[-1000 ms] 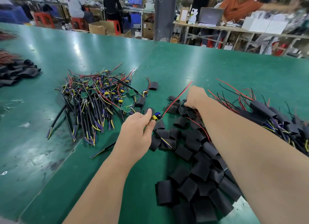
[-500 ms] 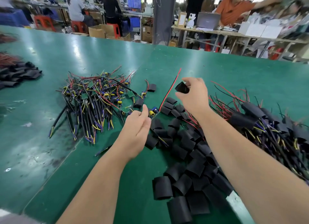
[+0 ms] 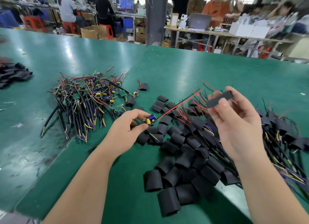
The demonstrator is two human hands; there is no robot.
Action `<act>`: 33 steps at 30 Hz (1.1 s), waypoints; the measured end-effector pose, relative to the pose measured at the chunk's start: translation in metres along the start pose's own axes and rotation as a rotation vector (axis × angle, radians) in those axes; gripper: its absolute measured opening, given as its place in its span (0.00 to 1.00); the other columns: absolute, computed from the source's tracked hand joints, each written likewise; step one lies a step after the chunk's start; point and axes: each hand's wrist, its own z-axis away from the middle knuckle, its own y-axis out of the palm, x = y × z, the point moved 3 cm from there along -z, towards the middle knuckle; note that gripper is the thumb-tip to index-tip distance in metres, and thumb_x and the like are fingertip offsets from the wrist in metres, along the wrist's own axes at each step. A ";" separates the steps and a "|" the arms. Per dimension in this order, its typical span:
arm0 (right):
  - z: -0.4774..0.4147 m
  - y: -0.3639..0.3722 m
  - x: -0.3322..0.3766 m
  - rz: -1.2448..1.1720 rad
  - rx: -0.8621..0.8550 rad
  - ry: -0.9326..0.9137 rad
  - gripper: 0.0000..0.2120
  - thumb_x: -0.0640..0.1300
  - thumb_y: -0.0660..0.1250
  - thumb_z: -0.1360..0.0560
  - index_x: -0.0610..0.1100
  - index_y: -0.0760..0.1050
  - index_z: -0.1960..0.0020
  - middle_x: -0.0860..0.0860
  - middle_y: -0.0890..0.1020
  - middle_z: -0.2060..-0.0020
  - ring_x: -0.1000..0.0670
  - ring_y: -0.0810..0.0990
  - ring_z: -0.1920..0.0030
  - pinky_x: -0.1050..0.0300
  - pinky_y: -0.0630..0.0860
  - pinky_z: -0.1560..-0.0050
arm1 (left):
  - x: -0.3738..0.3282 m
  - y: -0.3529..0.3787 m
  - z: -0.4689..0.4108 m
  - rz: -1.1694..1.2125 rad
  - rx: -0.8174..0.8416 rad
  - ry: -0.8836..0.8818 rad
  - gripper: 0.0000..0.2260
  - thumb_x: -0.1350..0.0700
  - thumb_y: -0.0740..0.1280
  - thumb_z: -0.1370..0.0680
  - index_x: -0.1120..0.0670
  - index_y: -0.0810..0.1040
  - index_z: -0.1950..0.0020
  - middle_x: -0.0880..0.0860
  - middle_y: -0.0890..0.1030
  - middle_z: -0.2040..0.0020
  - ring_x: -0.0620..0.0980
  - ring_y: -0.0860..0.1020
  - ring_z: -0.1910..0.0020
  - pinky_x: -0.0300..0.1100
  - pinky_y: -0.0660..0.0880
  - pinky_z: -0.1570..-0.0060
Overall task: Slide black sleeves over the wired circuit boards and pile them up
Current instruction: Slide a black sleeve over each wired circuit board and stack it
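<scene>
Our left hand (image 3: pixel 128 131) pinches small board (image 3: pixel 151 120) between thumb and fingertips, low over table (image 3: pixel 167 69); blue and yellow parts on it, thin red and black wires trailing right. Our right hand (image 3: pixel 234 123) holds flat matte black sleeve (image 3: pixel 219 99) between thumb and fingers, raised, apart from board. Below: loose sleeves (image 3: pixel 180 158), short, soft, flattened tubes. Left: tangled bare boards (image 3: pixel 87 99). Right: sleeved pile (image 3: pixel 284 131). Table glossy green.
</scene>
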 end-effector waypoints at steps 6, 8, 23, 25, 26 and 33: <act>-0.001 -0.023 -0.007 -0.212 -0.033 0.125 0.02 0.44 0.65 0.27 0.46 0.74 0.57 0.50 0.82 0.60 0.51 0.82 0.53 0.56 0.78 0.46 | -0.008 -0.004 0.002 0.135 0.074 0.048 0.19 0.67 0.67 0.24 0.40 0.77 0.51 0.35 0.82 0.56 0.34 0.79 0.55 0.23 0.69 0.53; -0.001 -0.023 -0.013 -0.275 -0.060 0.179 0.06 0.45 0.65 0.28 0.43 0.73 0.54 0.50 0.82 0.60 0.52 0.83 0.54 0.58 0.79 0.48 | -0.007 -0.003 0.003 0.123 0.091 0.053 0.19 0.67 0.67 0.24 0.40 0.77 0.50 0.35 0.82 0.57 0.33 0.79 0.58 0.23 0.69 0.54; 0.006 -0.009 -0.016 -0.249 0.042 0.209 0.09 0.47 0.65 0.29 0.43 0.77 0.52 0.49 0.84 0.55 0.52 0.84 0.51 0.59 0.79 0.48 | -0.008 -0.002 0.003 0.083 0.084 0.041 0.17 0.65 0.68 0.24 0.40 0.78 0.50 0.37 0.83 0.61 0.33 0.77 0.64 0.23 0.67 0.60; 0.009 -0.004 -0.018 -0.183 0.075 0.185 0.08 0.44 0.67 0.30 0.44 0.78 0.52 0.46 0.84 0.53 0.49 0.83 0.48 0.58 0.79 0.48 | -0.008 -0.002 0.003 0.087 0.077 0.027 0.18 0.65 0.69 0.24 0.40 0.78 0.51 0.37 0.83 0.61 0.33 0.77 0.63 0.23 0.68 0.59; 0.010 -0.002 -0.020 -0.154 0.072 0.178 0.09 0.42 0.68 0.31 0.44 0.78 0.51 0.45 0.83 0.53 0.47 0.83 0.47 0.57 0.79 0.48 | -0.009 -0.001 0.003 0.091 0.076 0.022 0.17 0.65 0.69 0.24 0.40 0.78 0.51 0.37 0.83 0.61 0.33 0.77 0.63 0.23 0.68 0.59; 0.030 0.022 -0.049 0.026 0.208 0.272 0.14 0.38 0.70 0.36 0.45 0.77 0.50 0.54 0.83 0.64 0.54 0.79 0.61 0.58 0.78 0.51 | -0.018 0.008 0.005 0.199 0.104 0.011 0.16 0.65 0.71 0.26 0.43 0.79 0.50 0.42 0.84 0.58 0.36 0.80 0.57 0.26 0.72 0.53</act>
